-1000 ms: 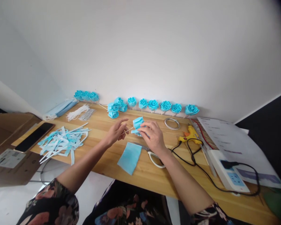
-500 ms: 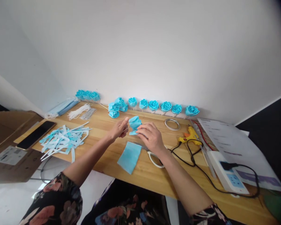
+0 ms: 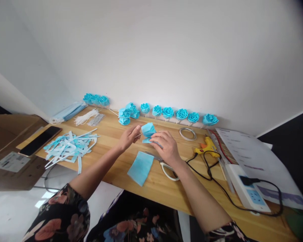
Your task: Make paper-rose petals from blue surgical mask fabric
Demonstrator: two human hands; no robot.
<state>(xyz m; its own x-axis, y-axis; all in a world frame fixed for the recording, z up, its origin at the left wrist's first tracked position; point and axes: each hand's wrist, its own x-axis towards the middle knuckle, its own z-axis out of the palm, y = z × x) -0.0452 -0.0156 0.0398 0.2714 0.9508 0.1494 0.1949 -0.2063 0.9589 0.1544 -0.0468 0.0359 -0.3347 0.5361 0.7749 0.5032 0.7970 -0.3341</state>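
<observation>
My left hand (image 3: 130, 137) is closed on a thin pale stick, whose end shows at the fingertips. At the top of the stick sits a partly wrapped light-blue flower (image 3: 148, 129), between my two hands. My right hand (image 3: 166, 145) pinches the loose blue fabric strip at the flower's right side. Below them a flat blue fabric piece (image 3: 140, 168) lies on the wooden table (image 3: 111, 161). Scissors with white handles (image 3: 169, 171) lie beside it, partly under my right forearm.
Blue flowers (image 3: 168, 113) line the wall. At the left are cut strips (image 3: 70, 148), a phone (image 3: 40, 141), white cords (image 3: 86, 117) and masks (image 3: 70, 112). At the right are a wire coil (image 3: 188, 139), a yellow glue gun (image 3: 209, 147) and a power strip (image 3: 247, 191).
The flower has turned a little between my hands, and the pale stick now shows at my left fingers. The whole view has shifted slightly.
</observation>
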